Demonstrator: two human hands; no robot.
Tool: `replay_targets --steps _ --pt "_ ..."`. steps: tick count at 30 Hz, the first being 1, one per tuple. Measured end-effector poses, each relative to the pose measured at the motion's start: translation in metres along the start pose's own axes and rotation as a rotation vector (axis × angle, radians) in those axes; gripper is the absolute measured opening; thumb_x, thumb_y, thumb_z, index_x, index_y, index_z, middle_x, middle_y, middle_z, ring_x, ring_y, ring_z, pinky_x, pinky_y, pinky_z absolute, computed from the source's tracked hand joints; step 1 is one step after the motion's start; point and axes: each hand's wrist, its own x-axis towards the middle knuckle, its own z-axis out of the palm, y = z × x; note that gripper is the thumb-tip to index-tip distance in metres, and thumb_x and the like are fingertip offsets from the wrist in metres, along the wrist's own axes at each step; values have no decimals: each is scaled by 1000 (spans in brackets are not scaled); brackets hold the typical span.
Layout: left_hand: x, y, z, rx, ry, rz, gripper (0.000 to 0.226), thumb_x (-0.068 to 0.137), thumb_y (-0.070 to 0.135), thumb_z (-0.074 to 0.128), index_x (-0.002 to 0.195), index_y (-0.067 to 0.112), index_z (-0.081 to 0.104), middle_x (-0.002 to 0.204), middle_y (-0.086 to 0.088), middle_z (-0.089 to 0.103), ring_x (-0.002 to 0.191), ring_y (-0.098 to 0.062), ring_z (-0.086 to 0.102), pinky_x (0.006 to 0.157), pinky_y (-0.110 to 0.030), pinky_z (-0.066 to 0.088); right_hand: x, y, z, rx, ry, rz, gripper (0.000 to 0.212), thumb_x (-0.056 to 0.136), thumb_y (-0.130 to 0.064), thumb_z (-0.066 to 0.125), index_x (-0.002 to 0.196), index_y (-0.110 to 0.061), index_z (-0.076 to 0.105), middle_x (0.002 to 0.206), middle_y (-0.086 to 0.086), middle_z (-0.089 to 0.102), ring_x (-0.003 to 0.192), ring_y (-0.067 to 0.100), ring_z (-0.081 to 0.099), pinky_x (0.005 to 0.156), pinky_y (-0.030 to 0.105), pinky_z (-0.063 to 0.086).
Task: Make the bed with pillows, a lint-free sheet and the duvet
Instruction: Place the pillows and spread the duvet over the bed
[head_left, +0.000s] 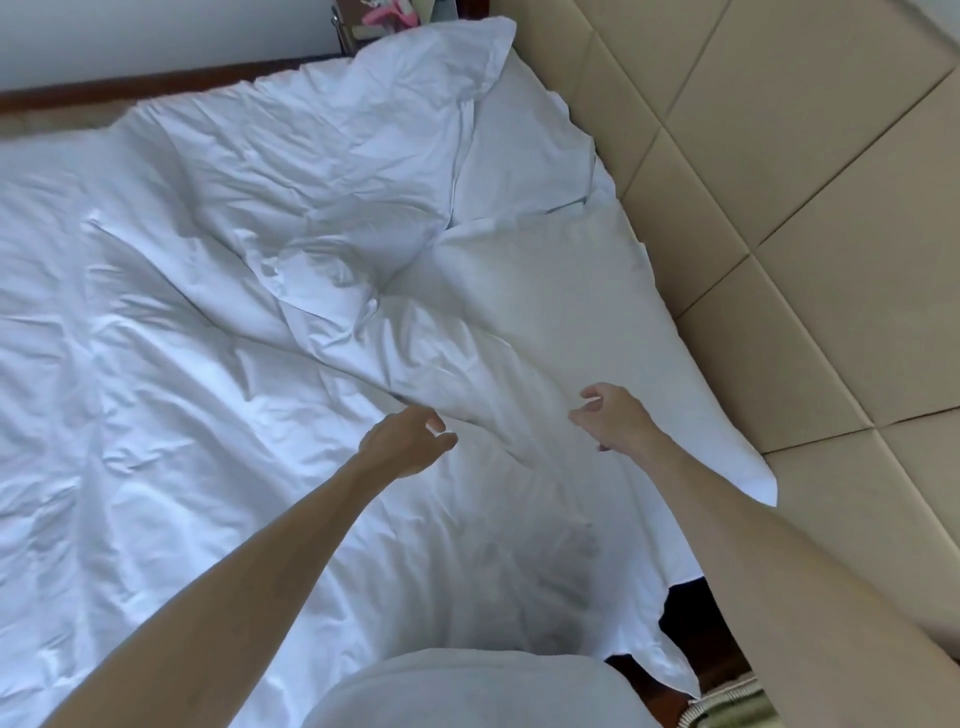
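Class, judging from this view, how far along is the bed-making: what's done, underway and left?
Done: the duvet is spread across the bed and a pillow lies by the headboard. Underway: the left hand and right hand hover over the duvet, holding nothing. Left: smoothing its heavy creases and squaring the pillow.

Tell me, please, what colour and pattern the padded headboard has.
The padded headboard is plain beige, divided into large square panels; the head view shows it.

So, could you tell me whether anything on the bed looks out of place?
Yes: the duvet is heavily creased and bunched up beside the near pillow rather than spread flat, and the far pillow lies askew.
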Motion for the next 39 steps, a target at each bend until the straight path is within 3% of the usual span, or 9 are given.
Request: replay_targets --steps 7,11,16,19,23,27,31,33,39 --pt "9 -12 1 -89 16 -133 28 93 49 64 113 29 68 101 15 68 105 -12 63 95 -36 51 83 -19 10 -75 -21 -31 67 91 -30 62 152 -14 39 142 8 55 120 29 59 98 47 54" --pt "12 -17 -9 -4 25 -228 28 93 52 64 113 33 67 105 15 69 109 -12 63 98 -38 50 122 -16 21 -69 -114 32 74 91 -35 64 153 -8 34 136 10 55 104 28 63 85 37 57" --pt "26 -3 -13 34 38 -288 28 92 55 64 112 36 66 106 17 69 109 -11 63 97 -40 52 146 -9 33 -63 -263 29 36 80 -24 75 105 1 68 98 11 71 83 28 70 66 32 55" --pt "34 22 -9 -5 67 -297 30 93 51 64 113 29 68 107 13 69 110 -15 64 98 -41 52 139 -12 30 -87 -384 -104 15 79 -22 72 75 -7 69 69 4 63 63 22 61 59 28 43" --pt "62 73 -11 -63 184 -299 54 95 63 56 113 15 71 112 0 73 111 -25 66 96 -40 52 103 -14 -5 -39 -462 -365 21 83 -21 75 66 -16 64 55 -15 54 53 4 48 57 23 38" --pt "83 141 -21 -244 131 -391 74 85 83 50 103 11 51 103 -4 62 86 -27 69 78 -36 59 53 5 -56 27 -625 -472 20 86 -22 77 75 -12 64 63 -6 57 58 8 48 59 23 39" --pt "89 160 -4 65 154 -351 35 81 44 74 85 13 59 70 -3 68 66 -22 69 55 -26 46 25 23 -81 36 -615 -522 22 86 -25 79 75 -10 65 64 -4 58 60 9 49 63 27 40" --pt "88 156 8 186 179 -342 18 75 24 72 86 13 61 72 -2 68 70 -22 66 52 -26 39 19 29 -86 69 -596 -510 21 85 -24 80 73 -13 67 64 -6 60 60 8 50 63 26 41" --pt "82 138 9 -4 152 -404 15 63 17 68 73 11 59 75 -6 69 70 -28 65 55 -25 36 4 35 -64 -29 -711 -507 21 87 -32 78 77 -15 69 68 -12 63 64 5 56 65 24 43"
